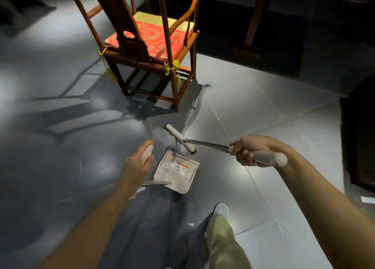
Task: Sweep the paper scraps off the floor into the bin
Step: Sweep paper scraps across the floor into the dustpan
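The left hand point(138, 165) grips the dustpan point(180, 187) handle, the right hand point(249, 152) the broom point(179, 139) handle. Paper scraps point(172, 165) lie inside the dustpan.

1. paper scraps point(172, 165): white, crumpled, heaped inside the dustpan.
2. dustpan point(179, 188): pale, squarish, tilted, low over the grey floor.
3. broom point(180, 139): white head, dark bristles, metal shaft, at the dustpan's far edge.

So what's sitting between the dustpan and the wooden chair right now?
In the head view, the brush head lies between the dustpan and the chair; the rest is bare floor.
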Demonstrator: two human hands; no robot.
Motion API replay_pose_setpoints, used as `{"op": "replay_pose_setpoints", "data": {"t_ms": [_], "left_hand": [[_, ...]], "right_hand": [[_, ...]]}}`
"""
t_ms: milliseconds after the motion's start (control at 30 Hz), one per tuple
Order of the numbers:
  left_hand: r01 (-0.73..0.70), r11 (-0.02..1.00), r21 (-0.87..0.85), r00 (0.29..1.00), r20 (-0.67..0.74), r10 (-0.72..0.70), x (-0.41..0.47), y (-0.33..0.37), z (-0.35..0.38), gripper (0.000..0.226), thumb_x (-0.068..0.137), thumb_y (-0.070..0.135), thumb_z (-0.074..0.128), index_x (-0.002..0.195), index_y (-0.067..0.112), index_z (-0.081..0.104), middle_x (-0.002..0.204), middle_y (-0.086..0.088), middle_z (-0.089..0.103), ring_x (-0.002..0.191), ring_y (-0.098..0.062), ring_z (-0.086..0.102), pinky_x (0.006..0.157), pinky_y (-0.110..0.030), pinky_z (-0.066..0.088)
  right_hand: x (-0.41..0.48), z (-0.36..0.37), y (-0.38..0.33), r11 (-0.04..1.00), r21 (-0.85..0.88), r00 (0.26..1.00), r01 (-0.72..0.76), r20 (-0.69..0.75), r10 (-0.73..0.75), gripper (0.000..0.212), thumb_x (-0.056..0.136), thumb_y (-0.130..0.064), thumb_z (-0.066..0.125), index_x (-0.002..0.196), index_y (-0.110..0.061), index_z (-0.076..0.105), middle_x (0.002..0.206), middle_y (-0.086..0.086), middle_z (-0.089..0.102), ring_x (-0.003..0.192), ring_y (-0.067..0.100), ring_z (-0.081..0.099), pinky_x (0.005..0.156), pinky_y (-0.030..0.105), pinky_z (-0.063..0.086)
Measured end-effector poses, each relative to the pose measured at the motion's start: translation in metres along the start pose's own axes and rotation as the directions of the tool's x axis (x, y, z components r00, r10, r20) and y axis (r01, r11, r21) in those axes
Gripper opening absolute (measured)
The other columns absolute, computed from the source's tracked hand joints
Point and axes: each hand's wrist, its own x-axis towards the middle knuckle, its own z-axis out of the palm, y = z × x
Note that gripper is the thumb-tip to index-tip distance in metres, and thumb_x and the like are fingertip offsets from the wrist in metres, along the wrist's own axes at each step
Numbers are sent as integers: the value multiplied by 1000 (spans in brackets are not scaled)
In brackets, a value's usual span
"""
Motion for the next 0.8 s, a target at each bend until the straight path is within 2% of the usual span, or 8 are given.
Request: {"op": "replay_pose_setpoints", "data": {"t_ms": [67,133,200,300,367,500,667,800], "left_hand": [[12,1000,15,999,-40,-12,-30,-26,-28,41,92,13,55,132,14,52,119,-13,64,103,-33,62,88,-35,44],[1,999,54,996,-94,4,-60,-51,-53,38,89,9,57,127,8,56,112,-16,67,92,-37,65,83,-34,45],[-5,996,90,994,-107,14,-86,-77,-77,39,84,16,54,120,4,62,108,-16,68,83,-38,67,77,-29,43],[71,988,139,997,-51,-64,-126,-112,-111,51,84,41,36,123,15,57,120,-10,63,100,-33,63,85,-32,44],[104,978,179,994,-46,-97,-154,-133,-132,50,85,39,36,126,16,54,124,-9,61,104,-30,62,88,-31,42],[140,976,167,985,-122,-120,-207,-168,-160,29,84,39,42,113,38,44,113,11,59,85,-20,63,79,-30,47],[335,933,129,942,-54,-331,-245,-214,-163,33,94,15,54,126,22,56,117,-5,64,97,-22,60,81,-27,41],[407,910,83,913,-51,-404,-252,-229,-172,40,95,16,52,134,25,49,125,-12,58,112,-33,55,92,-34,41]], "right_hand": [[8,40,13,1000,7,1000,25,-7,-24,23,96,-2,31,75,-11,38,39,-2,33,28,4,31,25,12,28],[19,80,28,999,-38,999,32,-21,-33,23,96,-1,31,76,-11,38,37,-2,32,26,5,30,26,11,27],[30,118,43,993,-105,997,45,-54,-51,20,95,1,35,80,-10,39,35,-1,33,25,6,31,29,10,28],[47,167,65,957,-275,984,91,-122,-128,19,90,4,41,76,-8,43,36,2,37,29,10,35,35,13,31],[58,193,78,936,-343,983,77,-128,-128,19,89,7,40,76,-6,44,34,2,38,29,10,36,36,14,32],[77,233,98,920,-392,988,4,-142,-65,17,90,9,38,79,-3,44,40,3,40,25,9,36,33,12,34],[98,280,115,860,-509,994,-39,-105,-17,24,90,9,38,70,-2,46,54,9,42,26,10,40,31,13,34],[105,318,129,728,-685,1000,-21,-2,28,13,88,4,44,80,0,54,60,10,50,47,15,47,42,20,42]]}}
